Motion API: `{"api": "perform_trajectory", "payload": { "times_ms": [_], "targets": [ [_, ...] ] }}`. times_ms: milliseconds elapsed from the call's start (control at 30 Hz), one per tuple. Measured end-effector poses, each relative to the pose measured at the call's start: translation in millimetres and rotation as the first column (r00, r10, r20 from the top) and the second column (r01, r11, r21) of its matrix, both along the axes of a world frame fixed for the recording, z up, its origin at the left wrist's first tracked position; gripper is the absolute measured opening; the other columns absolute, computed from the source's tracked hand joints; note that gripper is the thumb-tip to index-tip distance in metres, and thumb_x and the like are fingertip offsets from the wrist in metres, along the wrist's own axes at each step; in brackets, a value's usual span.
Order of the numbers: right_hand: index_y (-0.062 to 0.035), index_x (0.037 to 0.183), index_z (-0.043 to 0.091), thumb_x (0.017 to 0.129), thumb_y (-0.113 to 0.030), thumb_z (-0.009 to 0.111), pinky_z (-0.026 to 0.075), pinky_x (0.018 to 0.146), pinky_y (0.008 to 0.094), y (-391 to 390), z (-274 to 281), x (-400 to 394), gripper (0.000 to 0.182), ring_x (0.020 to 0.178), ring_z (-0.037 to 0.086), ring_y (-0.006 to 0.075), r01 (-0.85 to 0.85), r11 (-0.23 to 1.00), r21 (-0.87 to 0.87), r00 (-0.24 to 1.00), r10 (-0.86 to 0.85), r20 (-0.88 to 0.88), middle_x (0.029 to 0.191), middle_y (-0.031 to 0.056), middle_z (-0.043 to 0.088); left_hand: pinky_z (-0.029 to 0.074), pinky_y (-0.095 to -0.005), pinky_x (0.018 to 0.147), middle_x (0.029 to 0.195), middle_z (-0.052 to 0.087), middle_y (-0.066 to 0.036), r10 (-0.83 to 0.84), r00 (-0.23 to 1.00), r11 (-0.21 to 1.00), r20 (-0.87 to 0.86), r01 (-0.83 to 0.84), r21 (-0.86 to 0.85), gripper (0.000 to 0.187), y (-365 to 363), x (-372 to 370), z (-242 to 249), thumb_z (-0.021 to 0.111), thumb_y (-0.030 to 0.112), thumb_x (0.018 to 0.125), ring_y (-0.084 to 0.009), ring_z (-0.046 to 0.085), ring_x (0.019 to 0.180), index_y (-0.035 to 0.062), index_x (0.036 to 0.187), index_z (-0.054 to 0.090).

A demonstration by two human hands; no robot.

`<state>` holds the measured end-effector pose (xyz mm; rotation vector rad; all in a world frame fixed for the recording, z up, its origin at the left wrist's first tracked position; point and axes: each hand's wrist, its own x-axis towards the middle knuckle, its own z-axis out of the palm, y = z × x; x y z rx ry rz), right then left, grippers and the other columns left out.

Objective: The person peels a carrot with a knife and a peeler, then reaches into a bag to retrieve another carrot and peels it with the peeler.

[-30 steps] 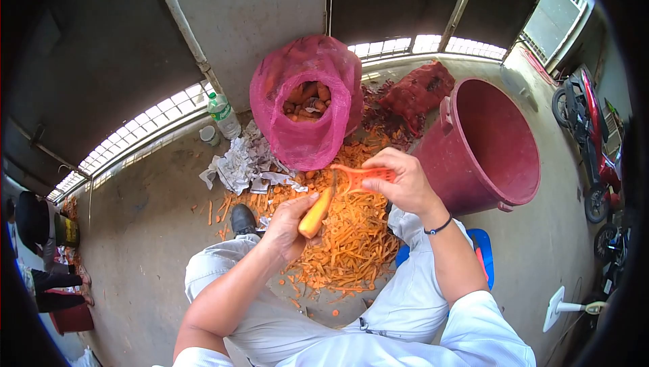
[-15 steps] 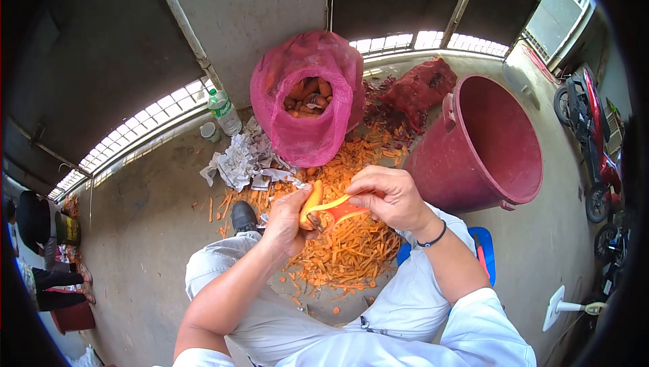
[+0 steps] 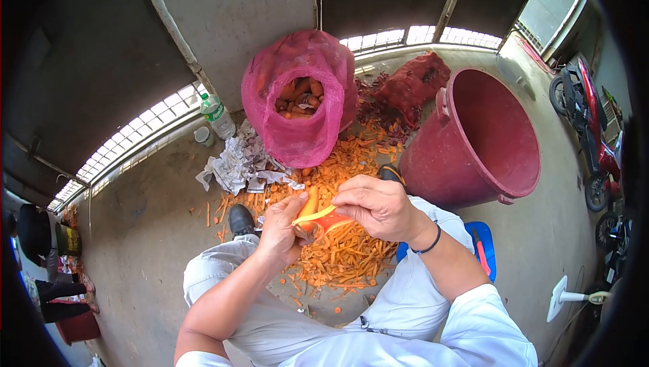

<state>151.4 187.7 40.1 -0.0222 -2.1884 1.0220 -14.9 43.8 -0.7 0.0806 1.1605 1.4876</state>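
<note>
My left hand (image 3: 280,228) is closed around an orange carrot (image 3: 311,199), which points up and away from me. Fingers and thumb of my right hand (image 3: 375,206) pinch one end of a yellow and orange-red peeler (image 3: 331,221). The peeler's other end lies against the carrot at my left hand, where its blade is hard to make out. Beneath both hands a heap of carrot peelings (image 3: 348,255) covers the floor between my legs.
Ahead stands an open pink mesh sack (image 3: 274,124) of carrots. A dark red mesh bag (image 3: 412,86) lies behind a tilted maroon tub (image 3: 433,164). Crumpled paper (image 3: 233,161) and a green-labelled bottle (image 3: 218,117) are left. A person's legs (image 3: 64,291) show far left.
My right hand has shifted slightly left and down with the peeler, closer to my left hand. The view has shifted a little. My left hand keeps hold of the carrot.
</note>
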Motion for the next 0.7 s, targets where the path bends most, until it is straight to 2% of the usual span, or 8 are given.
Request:
{"api": "perform_trajectory", "payload": {
  "times_ms": [100,200,433,500,533,600,633,700],
  "targets": [
    [0.0018,0.1,0.075,0.083,0.005,0.081,0.058,0.072,0.0319,10.5,-0.4,3.5,0.019,0.084,0.073,0.0247,-0.058,0.993,-0.1,0.997,0.062,0.042,0.097,0.014,0.073,0.035,-0.0227,0.04,0.075,0.063,0.001,-0.091,0.995,0.994,-0.028,0.092,0.05,0.023,-1.6,3.9,6.8,0.061,0.03,0.107,-0.0058,0.054,0.053,0.0086,0.099,0.065],
    [0.0012,0.101,0.075,0.086,0.002,0.079,0.057,0.074,0.0322,13.2,1.4,6.2,0.016,0.085,0.072,0.024,-0.086,0.976,-0.199,0.99,0.106,0.091,0.094,0.0125,0.072,0.035,-0.0217,0.04,0.077,0.065,0.0,-0.088,0.996,0.994,0.012,0.087,0.067,0.025,1.3,12.3,7.9,0.061,0.03,0.107,-0.0049,0.055,0.054,0.0064,0.105,0.068],
    [0.001,0.101,0.075,0.086,0.003,0.078,0.057,0.075,0.032,14.3,6.0,10.9,0.016,0.086,0.073,0.0239,-0.117,0.966,-0.228,0.987,0.14,0.085,0.095,0.0127,0.074,0.033,-0.0212,0.041,0.077,0.066,0.0,-0.139,0.99,0.984,0.003,0.138,0.114,0.027,-3.6,13.6,1.9,0.062,0.031,0.106,-0.005,0.055,0.055,0.0042,0.109,0.068],
    [0.001,0.1,0.075,0.084,0.005,0.078,0.057,0.075,0.0322,14.4,8.3,11.9,0.016,0.086,0.073,0.024,-0.094,0.974,-0.204,0.989,0.114,0.09,0.094,0.0124,0.074,0.057,-0.0283,0.059,0.095,0.073,-0.007,-0.148,0.987,0.983,0.069,0.139,0.122,0.028,-6.2,11.1,-2.8,0.063,0.027,0.105,-0.0148,0.071,0.075,0.0027,0.118,0.066],
    [0.001,0.1,0.075,0.084,0.005,0.078,0.057,0.075,0.0322,15.9,8.3,12.7,0.016,0.086,0.073,0.024,-0.097,0.974,-0.202,0.989,0.118,0.09,0.094,0.0124,0.074,0.057,-0.0283,0.059,0.095,0.073,-0.007,-0.145,0.987,0.983,0.069,0.136,0.123,0.028,-8.5,10.6,-4.2,0.063,0.027,0.105,-0.0148,0.071,0.075,0.0027,0.118,0.066],
    [0.0011,0.097,0.075,0.083,0.006,0.078,0.057,0.073,0.0325,21.9,5.6,15.9,0.015,0.083,0.072,0.0239,0.022,0.986,-0.168,0.996,-0.007,0.087,0.092,0.0128,0.074,0.05,-0.0275,0.047,0.088,0.069,-0.007,-0.138,0.985,0.977,0.108,0.117,0.178,0.028,-13.3,10.0,-6.3,0.064,0.028,0.105,-0.0163,0.066,0.063,0.003,0.117,0.067],
    [0.0011,0.097,0.075,0.083,0.006,0.078,0.057,0.073,0.0325,29.6,2.9,18.1,0.015,0.083,0.072,0.0239,0.023,0.986,-0.167,0.996,-0.008,0.088,0.092,0.0128,0.074,0.05,-0.0275,0.047,0.088,0.069,-0.007,-0.139,0.984,0.977,0.11,0.118,0.179,0.028,-14.9,12.1,-3.3,0.064,0.028,0.105,-0.0163,0.066,0.063,0.003,0.117,0.067],
    [0.0011,0.096,0.075,0.083,0.005,0.077,0.056,0.07,0.0331,54.0,-6.0,23.9,0.013,0.08,0.072,0.0246,0.184,0.965,-0.186,0.976,-0.158,0.147,0.091,0.0129,0.073,0.043,-0.027,0.041,0.081,0.066,-0.007,-0.165,0.981,0.984,0.097,0.157,0.086,0.027,-17.0,17.7,2.4,0.065,0.028,0.104,-0.0171,0.061,0.055,0.0032,0.115,0.067]
  ]
}}
